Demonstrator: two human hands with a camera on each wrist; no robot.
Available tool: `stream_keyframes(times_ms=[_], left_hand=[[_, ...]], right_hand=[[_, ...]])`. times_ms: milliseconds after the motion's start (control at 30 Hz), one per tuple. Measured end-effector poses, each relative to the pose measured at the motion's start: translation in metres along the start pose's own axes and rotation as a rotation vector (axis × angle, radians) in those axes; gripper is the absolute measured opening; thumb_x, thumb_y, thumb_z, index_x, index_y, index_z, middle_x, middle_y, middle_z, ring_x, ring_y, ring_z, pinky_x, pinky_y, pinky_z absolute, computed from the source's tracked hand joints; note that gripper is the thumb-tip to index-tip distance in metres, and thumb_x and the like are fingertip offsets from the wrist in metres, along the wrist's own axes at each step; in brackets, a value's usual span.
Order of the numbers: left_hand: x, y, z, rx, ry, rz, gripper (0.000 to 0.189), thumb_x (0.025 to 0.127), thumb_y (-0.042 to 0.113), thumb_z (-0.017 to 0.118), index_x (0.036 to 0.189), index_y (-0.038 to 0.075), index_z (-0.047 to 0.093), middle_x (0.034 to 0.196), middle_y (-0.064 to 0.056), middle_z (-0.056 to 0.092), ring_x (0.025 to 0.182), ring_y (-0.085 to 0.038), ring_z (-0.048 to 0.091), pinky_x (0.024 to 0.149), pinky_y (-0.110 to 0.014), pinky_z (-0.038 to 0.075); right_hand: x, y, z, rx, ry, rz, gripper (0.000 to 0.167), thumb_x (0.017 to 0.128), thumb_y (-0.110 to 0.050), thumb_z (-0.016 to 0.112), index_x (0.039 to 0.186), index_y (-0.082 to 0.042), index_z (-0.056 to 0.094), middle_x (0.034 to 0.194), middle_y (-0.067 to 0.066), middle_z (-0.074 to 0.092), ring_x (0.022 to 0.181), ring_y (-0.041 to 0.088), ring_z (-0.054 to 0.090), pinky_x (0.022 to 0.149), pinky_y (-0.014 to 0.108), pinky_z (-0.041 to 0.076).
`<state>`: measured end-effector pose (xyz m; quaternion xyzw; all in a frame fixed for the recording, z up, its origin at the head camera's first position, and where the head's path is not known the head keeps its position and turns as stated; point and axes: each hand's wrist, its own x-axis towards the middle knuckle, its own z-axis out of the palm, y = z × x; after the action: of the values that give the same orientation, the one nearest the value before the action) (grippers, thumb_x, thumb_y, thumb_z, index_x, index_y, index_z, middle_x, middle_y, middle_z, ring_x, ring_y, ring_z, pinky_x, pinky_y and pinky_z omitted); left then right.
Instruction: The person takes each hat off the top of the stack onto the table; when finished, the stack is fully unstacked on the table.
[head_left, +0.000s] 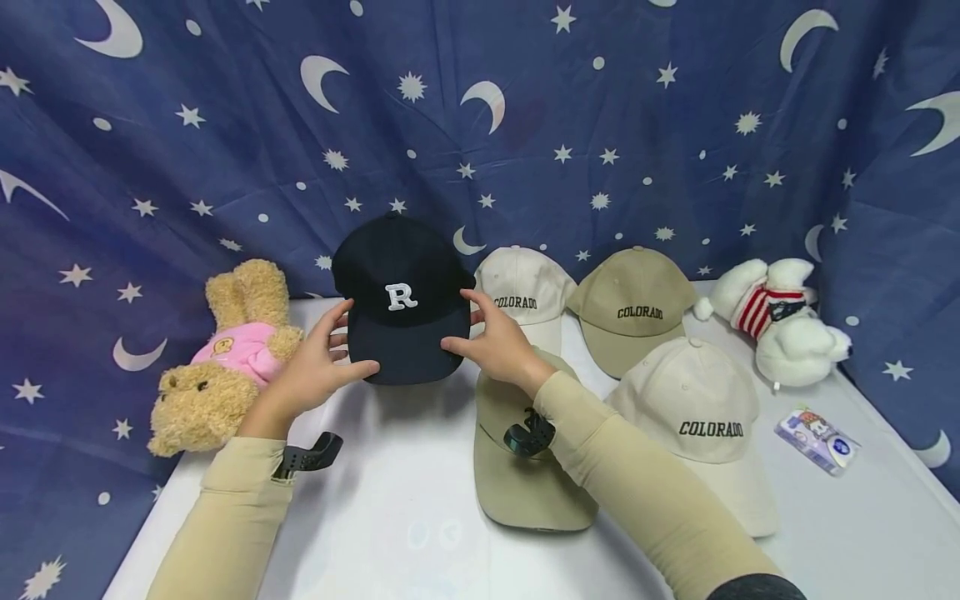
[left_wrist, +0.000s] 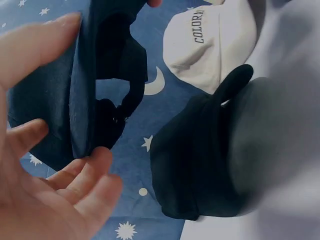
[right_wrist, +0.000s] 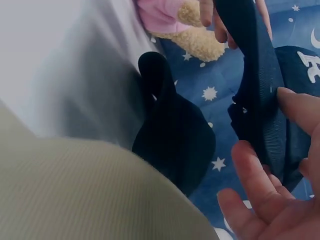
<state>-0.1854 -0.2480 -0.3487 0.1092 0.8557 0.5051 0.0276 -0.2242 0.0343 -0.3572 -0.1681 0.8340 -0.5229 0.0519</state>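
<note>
A dark navy baseball cap (head_left: pixel 405 342) with a white R on its front is held between both hands, above the table. My left hand (head_left: pixel 311 379) grips its left side, thumb and fingers on opposite faces of the edge in the left wrist view. On the other side my right hand (head_left: pixel 498 346) pinches the cap's right edge between thumb and fingers. A second dark cap (left_wrist: pixel 182 155) stands behind it, plain in both wrist views but mostly hidden from the head view. The held cap's back strap (left_wrist: pixel 132 97) shows in the left wrist view.
To the right are a cream cap (head_left: pixel 517 279), a khaki cap (head_left: pixel 637 287) and a beige cap (head_left: pixel 690 396). Another khaki cap (head_left: pixel 525 483) lies partly under the right forearm. A teddy bear (head_left: pixel 202 404), a white plush dog (head_left: pixel 795 346) and a small packet (head_left: pixel 817 439) lie at the sides.
</note>
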Motion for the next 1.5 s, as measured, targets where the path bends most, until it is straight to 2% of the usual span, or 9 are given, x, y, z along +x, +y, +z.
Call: stream_keyframes(times_ms=[100,267,433,633,767,1067,1300,1400,1500], left_hand=[[-0.005,0.0,0.001,-0.021,-0.005,-0.014,0.101,0.087,0.011,0.079,0.161,0.007,0.01,0.154,-0.025,0.024,0.122,-0.042,0.051,0.093,-0.04,0.053],[-0.014,0.001,0.002,-0.004,-0.007,-0.045,0.103,0.086,0.014,0.081,0.161,0.01,0.011,0.14,-0.025,0.043,0.088,-0.029,0.062,0.068,-0.026,0.053],[-0.021,0.001,0.002,0.027,-0.011,-0.051,0.103,0.084,0.015,0.082,0.161,0.011,0.014,0.118,-0.024,0.056,0.075,-0.023,0.058,0.062,-0.028,0.05],[-0.029,-0.002,0.001,0.054,-0.026,-0.038,0.102,0.082,0.015,0.084,0.16,0.011,0.017,0.107,-0.021,0.06,0.072,-0.024,0.057,0.061,-0.028,0.05],[-0.035,-0.003,0.001,0.114,-0.036,-0.02,0.102,0.082,0.018,0.084,0.159,0.009,0.018,0.109,-0.021,0.06,0.078,-0.026,0.057,0.065,-0.031,0.05],[-0.043,-0.01,-0.001,0.094,0.007,0.087,0.088,0.085,0.011,0.08,0.153,-0.001,0.026,0.152,-0.024,0.034,0.133,-0.042,0.04,0.106,-0.057,0.034],[-0.048,-0.014,-0.003,0.026,0.015,0.089,0.085,0.085,0.005,0.08,0.151,-0.006,0.027,0.154,-0.024,0.031,0.137,-0.041,0.038,0.112,-0.044,0.033],[-0.051,-0.016,-0.002,0.032,0.014,0.071,0.084,0.085,0.006,0.08,0.151,-0.005,0.028,0.154,-0.023,0.032,0.135,-0.041,0.041,0.11,-0.04,0.037],[-0.055,-0.017,-0.002,0.051,0.016,0.064,0.084,0.084,0.007,0.08,0.15,-0.004,0.03,0.154,-0.023,0.03,0.131,-0.043,0.046,0.106,-0.045,0.04]], right_hand=[[-0.006,0.0,-0.001,0.006,-0.011,0.012,0.08,0.086,-0.021,0.079,0.153,-0.013,0.036,0.124,0.015,0.058,0.087,0.019,0.071,0.078,0.033,0.054],[-0.015,-0.002,-0.001,-0.018,-0.005,0.004,0.079,0.085,-0.02,0.08,0.152,-0.01,0.038,0.142,0.014,0.052,0.084,0.016,0.07,0.08,0.033,0.054],[-0.024,-0.003,-0.001,-0.074,-0.002,-0.037,0.086,0.084,-0.022,0.081,0.155,-0.012,0.033,0.154,0.013,0.04,0.069,0.013,0.064,0.08,0.034,0.051],[-0.031,-0.003,0.0,-0.056,-0.024,-0.061,0.095,0.084,-0.017,0.081,0.159,-0.018,0.024,0.151,0.019,0.043,0.066,0.015,0.065,0.075,0.033,0.053],[-0.035,-0.002,0.001,-0.052,-0.044,-0.056,0.097,0.083,-0.016,0.082,0.16,-0.014,0.023,0.146,0.019,0.048,0.066,0.015,0.065,0.073,0.032,0.054],[-0.047,-0.004,0.011,-0.067,-0.023,-0.059,0.088,0.083,-0.014,0.081,0.155,-0.005,0.032,0.138,0.018,0.053,0.066,0.01,0.064,0.072,0.029,0.053],[-0.058,-0.004,0.02,-0.146,-0.002,-0.069,0.085,0.084,-0.018,0.081,0.154,-0.002,0.034,0.154,0.026,0.032,0.068,0.003,0.064,0.092,0.037,0.05],[-0.062,-0.003,0.024,-0.153,-0.008,-0.064,0.084,0.085,-0.019,0.08,0.154,-0.002,0.034,0.161,0.027,0.017,0.068,0.001,0.065,0.095,0.038,0.049],[-0.066,-0.001,0.027,-0.151,-0.02,-0.078,0.084,0.085,-0.019,0.079,0.153,0.001,0.034,0.161,0.025,0.019,0.068,0.0,0.065,0.091,0.035,0.051]])
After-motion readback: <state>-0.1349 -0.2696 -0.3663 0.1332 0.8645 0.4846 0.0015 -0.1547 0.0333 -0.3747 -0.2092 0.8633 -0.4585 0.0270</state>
